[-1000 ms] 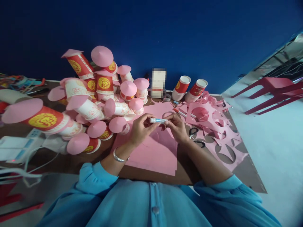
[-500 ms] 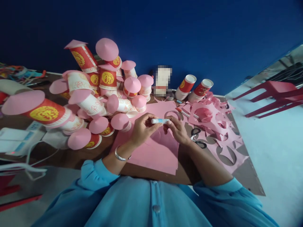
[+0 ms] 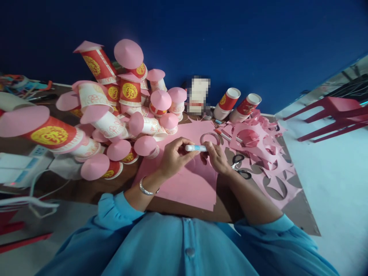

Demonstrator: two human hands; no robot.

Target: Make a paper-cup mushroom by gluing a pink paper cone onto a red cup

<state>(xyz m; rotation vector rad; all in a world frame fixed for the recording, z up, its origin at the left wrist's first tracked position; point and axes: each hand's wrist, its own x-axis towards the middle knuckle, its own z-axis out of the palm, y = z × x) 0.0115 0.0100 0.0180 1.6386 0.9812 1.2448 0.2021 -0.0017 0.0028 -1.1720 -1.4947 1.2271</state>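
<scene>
A small white tube with a blue label [image 3: 196,148] lies level between my two hands, above the pink paper sheets [image 3: 186,188]. My left hand [image 3: 174,156] pinches its left part between thumb and fingers. At the tube's right end, my right hand [image 3: 216,156] has its thumb and fingers closed on it. Black-handled scissors [image 3: 238,167] rest just right of my right wrist. Left of my hands stands and lies a pile of paper cups with pink cone tops [image 3: 146,146].
Pink paper scraps with round cut-outs [image 3: 268,153] cover the table's right side. Two red and white cup stacks [image 3: 227,103] lean near the blue wall. A white box with cables [image 3: 21,168] sits at the left. A red stool [image 3: 336,115] stands beyond the table.
The view has shifted slightly. The tube has turned a little toward level, and my right fingers have moved slightly at its right end.
</scene>
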